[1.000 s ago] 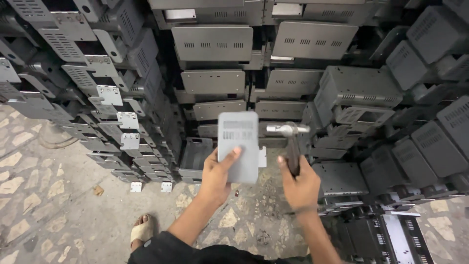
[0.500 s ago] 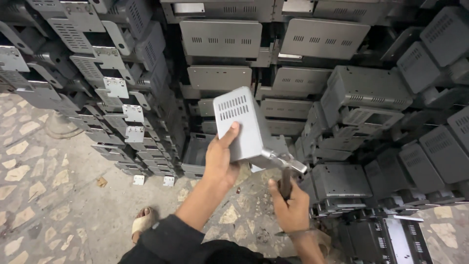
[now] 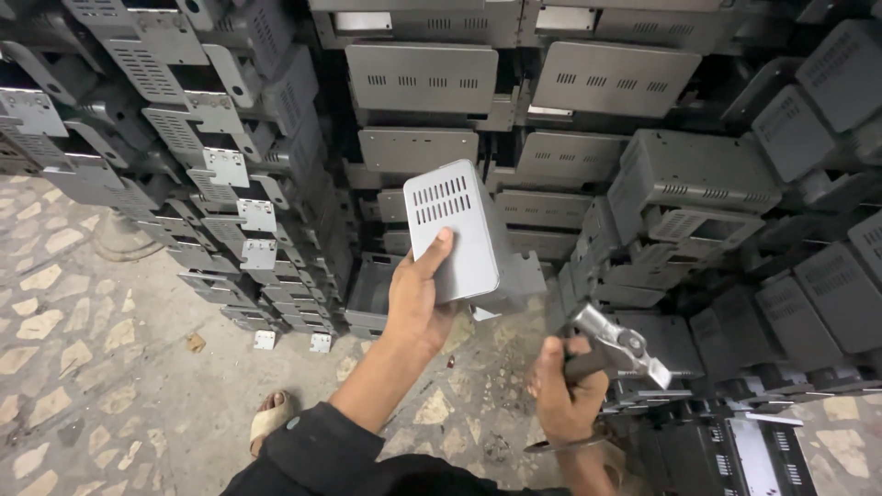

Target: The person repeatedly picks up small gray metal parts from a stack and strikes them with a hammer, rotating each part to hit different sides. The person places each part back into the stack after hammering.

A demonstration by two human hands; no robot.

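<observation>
One grey metal casing (image 3: 464, 241) sits raised in the middle of the view, gripped by the left hand (image 3: 418, 298), whose thumb lies up its front face just under two rows of vent slots while the other fingers wrap behind it. The casing is tilted, its slotted end upward and its lower edge angled to the right. Lower and to the right, the right hand (image 3: 565, 390) is closed around the dark handle of a hammer (image 3: 614, 346), whose shiny metal head points right and slightly down, just beside a low pile of casings. A thin bangle (image 3: 562, 445) circles that wrist. Behind both hands rise stacks of grey metal casings (image 3: 514, 101), walling the whole upper view, with more leaning rows at the left (image 3: 197, 147) and darker ones at the right (image 3: 808, 230). Below lies a stone-chip floor (image 3: 101, 367), with a sandalled foot (image 3: 271, 418) near the dark sleeve (image 3: 322, 455) of the left arm.
</observation>
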